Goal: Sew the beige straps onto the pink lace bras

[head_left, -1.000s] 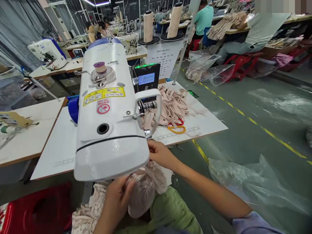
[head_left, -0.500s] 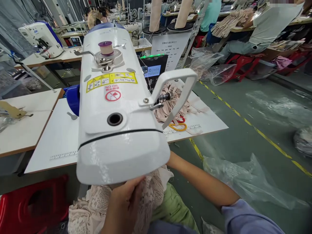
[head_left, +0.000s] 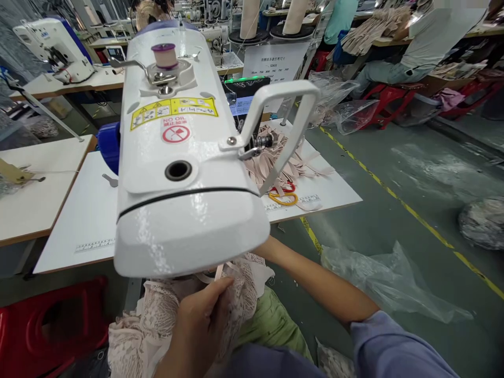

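White plastic sewing machine head (head_left: 192,226) fills the centre; directions read from it. Beige lace fabric (head_left: 157,307), bunched, at 6 to 7 o'clock, below the machine's front end and over the person's lap, beside green cloth (head_left: 271,320). Left hand (head_left: 200,323) at 6 o'clock, amid the lace; thumb and fingers pinch a narrow pale strap (head_left: 219,272), which stands up from the grip toward the underside of the head. Right forearm (head_left: 318,281) enters from 4 o'clock; right hand hidden behind the head, state of its fingers cannot be told. White counter (head_left: 334,191) under the machine: heap of beige fabric strips (head_left: 271,163) at 3 o'clock, scissors with orange and red handles (head_left: 283,200) just beside it, toward 4. Purple-rimmed thread bobbin (head_left: 164,56) atop the machine, toward 11. Red plastic stool (head_left: 27,336) at 7 to 8 o'clock.
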`<state>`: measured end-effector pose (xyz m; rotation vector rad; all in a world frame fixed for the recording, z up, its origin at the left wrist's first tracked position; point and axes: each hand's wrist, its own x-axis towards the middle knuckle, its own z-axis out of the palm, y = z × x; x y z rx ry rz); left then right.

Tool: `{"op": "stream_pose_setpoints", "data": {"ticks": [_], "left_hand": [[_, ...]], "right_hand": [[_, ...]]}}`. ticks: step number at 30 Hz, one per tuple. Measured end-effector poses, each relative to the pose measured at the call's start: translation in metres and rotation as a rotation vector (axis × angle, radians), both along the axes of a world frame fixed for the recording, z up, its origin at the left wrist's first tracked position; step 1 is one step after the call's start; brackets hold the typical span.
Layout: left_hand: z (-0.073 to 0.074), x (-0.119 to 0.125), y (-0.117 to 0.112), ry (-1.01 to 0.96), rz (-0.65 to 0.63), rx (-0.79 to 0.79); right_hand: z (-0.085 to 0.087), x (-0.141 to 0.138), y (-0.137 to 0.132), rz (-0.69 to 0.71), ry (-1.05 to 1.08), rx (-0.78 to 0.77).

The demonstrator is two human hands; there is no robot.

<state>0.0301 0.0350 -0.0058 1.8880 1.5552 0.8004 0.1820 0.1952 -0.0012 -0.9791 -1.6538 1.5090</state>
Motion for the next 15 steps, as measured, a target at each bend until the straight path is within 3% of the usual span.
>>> {"op": "stream_pose_setpoints", "data": {"ticks": [2,4,8,11,13,15], "left_hand": [[0.001,0.001,-0.004,-0.035,-0.004,-0.009],[-0.001,0.001,-0.011,-0.071,0.023,-0.043],[-0.014,0.007,-0.025,-0.120,0.130,-0.162],[-0.031,0.019,-0.033,-0.150,0.062,-0.239],[-0.041,0.026,-0.037,-0.124,0.016,-0.266],[-0.049,0.029,-0.040,-0.066,0.048,-0.268]], "right_hand": [[-0.006,0.005,-0.003,-0.033,0.006,0.050],[-0.018,0.013,-0.016,-0.075,0.087,-0.006],[-0.050,0.030,-0.074,-0.089,0.297,-0.383],[-0.071,0.033,-0.119,-0.025,0.394,-0.626],[-0.080,0.033,-0.133,-0.028,0.486,-0.785],[-0.084,0.036,-0.137,-0.058,0.571,-0.900]]}}
